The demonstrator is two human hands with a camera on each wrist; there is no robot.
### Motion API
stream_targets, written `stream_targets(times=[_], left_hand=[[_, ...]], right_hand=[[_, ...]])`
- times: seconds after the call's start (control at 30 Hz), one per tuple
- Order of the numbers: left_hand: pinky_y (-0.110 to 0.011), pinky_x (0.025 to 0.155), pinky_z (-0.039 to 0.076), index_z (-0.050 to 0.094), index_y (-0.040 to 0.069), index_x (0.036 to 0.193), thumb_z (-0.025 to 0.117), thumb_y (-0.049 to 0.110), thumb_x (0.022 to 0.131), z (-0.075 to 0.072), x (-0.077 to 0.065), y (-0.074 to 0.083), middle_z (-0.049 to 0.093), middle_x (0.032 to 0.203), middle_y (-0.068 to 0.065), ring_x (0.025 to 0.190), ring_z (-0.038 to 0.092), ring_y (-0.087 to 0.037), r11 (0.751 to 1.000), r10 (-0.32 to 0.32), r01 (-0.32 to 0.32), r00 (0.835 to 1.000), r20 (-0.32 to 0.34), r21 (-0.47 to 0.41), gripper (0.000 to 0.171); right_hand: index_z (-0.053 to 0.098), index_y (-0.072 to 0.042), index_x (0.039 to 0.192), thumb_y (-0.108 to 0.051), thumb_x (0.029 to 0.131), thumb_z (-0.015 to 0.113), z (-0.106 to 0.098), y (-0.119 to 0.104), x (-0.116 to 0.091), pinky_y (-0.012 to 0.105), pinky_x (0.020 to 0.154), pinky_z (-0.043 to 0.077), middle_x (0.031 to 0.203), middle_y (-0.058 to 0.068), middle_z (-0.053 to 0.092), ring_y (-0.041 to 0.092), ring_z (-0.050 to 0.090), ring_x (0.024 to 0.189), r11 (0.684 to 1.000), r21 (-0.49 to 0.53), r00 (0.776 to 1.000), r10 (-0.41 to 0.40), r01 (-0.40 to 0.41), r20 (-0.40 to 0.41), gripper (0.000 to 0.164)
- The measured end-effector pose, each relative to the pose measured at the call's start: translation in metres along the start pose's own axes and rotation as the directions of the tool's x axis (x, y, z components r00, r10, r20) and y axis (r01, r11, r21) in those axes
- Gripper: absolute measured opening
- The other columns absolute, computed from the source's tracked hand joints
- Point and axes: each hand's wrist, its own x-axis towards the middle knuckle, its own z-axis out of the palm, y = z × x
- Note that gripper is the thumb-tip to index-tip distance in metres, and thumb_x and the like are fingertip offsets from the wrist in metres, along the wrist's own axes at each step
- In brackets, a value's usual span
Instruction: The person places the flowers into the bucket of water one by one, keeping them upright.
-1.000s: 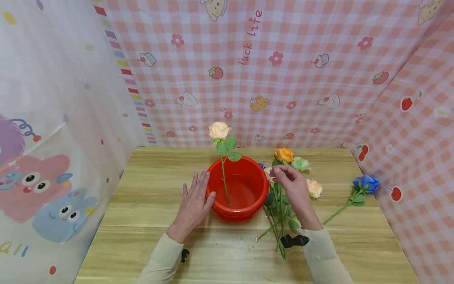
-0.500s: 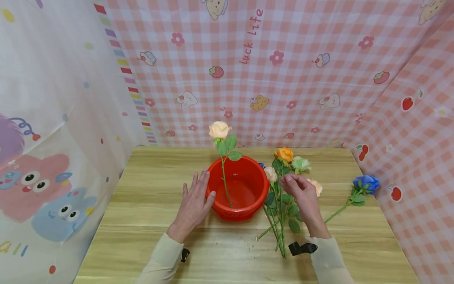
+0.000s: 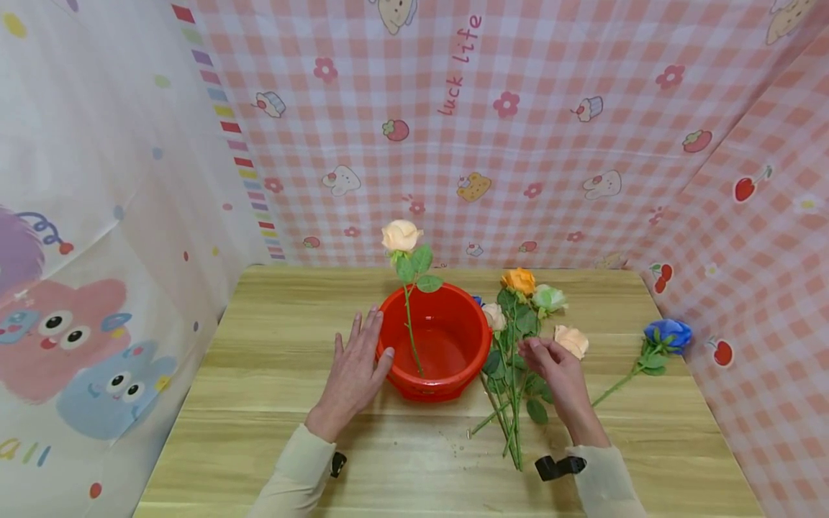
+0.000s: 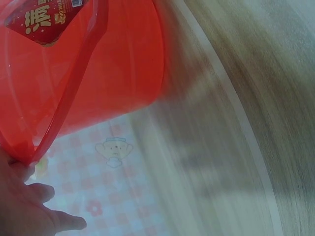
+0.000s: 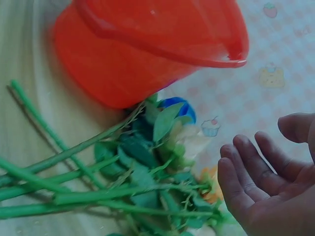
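Note:
A red plastic bucket (image 3: 435, 388) stands on the table with one pale peach rose (image 3: 401, 236) leaning upright in it, its stem crossing the inside. My left hand (image 3: 352, 374) rests against the bucket's left rim, fingers straight. In the left wrist view the bucket's handle (image 4: 74, 91) runs down to that hand. My right hand (image 3: 560, 381) hovers above a pile of roses (image 3: 512, 388) to the right of the bucket. Seen in the right wrist view, the right hand (image 5: 275, 182) has loosely bent fingers, thumb apart, with nothing between them.
In the pile, an orange rose (image 3: 519, 280), a pale green rose (image 3: 549, 298) and peach heads show, stems toward me. A single blue rose (image 3: 668, 336) lies at the table's right edge. Checked cloth (image 3: 414, 108) hangs behind the wooden table (image 3: 272, 324).
My right hand has moved right and toward me, away from the bucket's rim, uncovering a peach rose head in the pile. The left hand and the bucket stay put.

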Motion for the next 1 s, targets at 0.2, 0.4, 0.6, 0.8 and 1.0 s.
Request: stream_targets(times=[0.2,0.4,0.6,0.8,1.0], left_hand=[[-0.077,0.115,0.017,0.027,0.005,0.164,0.043,0.039,0.107,0.0,0.0,0.0,0.024,0.171,-0.009,0.156,0.02,-0.04,1.0,-0.003,0.003,1.0,0.003,0.003,0.068],[-0.077,0.115,0.017,0.026,0.006,0.164,0.045,0.037,0.107,0.0,0.0,0.0,0.023,0.171,-0.008,0.157,0.018,-0.038,1.0,-0.003,0.003,1.0,0.005,0.0,0.068],[-0.076,0.116,0.015,0.027,0.005,0.164,0.048,0.035,0.107,-0.001,-0.001,0.001,0.024,0.171,-0.008,0.157,0.016,-0.037,1.0,-0.007,0.007,1.0,0.007,-0.023,0.067],[-0.076,0.116,0.017,0.028,0.005,0.164,0.046,0.037,0.107,-0.002,-0.001,0.001,0.024,0.171,-0.008,0.156,0.019,-0.039,1.0,-0.008,0.008,1.0,0.012,-0.013,0.067],[-0.076,0.115,0.018,0.028,0.005,0.164,0.046,0.037,0.107,0.0,-0.001,0.001,0.024,0.171,-0.008,0.157,0.017,-0.038,1.0,-0.006,0.007,1.0,0.007,-0.009,0.067]], right_hand=[[0.053,0.011,0.14,-0.03,0.111,0.05,-0.004,0.013,0.001,0.028,0.097,0.055,0.134,0.019,0.066,0.013,0.069,0.112,0.997,-0.043,0.997,0.07,-0.069,0.021,0.051],[0.049,0.014,0.143,-0.029,0.111,0.049,-0.002,0.022,0.001,0.031,0.097,0.056,0.14,0.029,0.059,0.017,0.069,0.113,0.992,-0.068,0.993,0.105,-0.102,0.044,0.054],[0.043,0.014,0.148,-0.032,0.112,0.045,-0.001,0.027,0.001,0.031,0.098,0.055,0.146,0.033,0.052,0.035,0.062,0.127,0.987,-0.098,0.988,0.134,-0.127,0.077,0.058],[0.037,0.014,0.152,-0.032,0.112,0.044,-0.001,0.027,0.003,0.039,0.104,0.052,0.15,0.035,0.046,0.045,0.052,0.135,0.982,-0.112,0.982,0.164,-0.153,0.092,0.061],[0.031,0.013,0.155,-0.034,0.112,0.044,-0.002,0.025,0.006,0.046,0.111,0.046,0.153,0.036,0.04,0.048,0.048,0.138,0.972,-0.128,0.971,0.211,-0.196,0.116,0.064]])
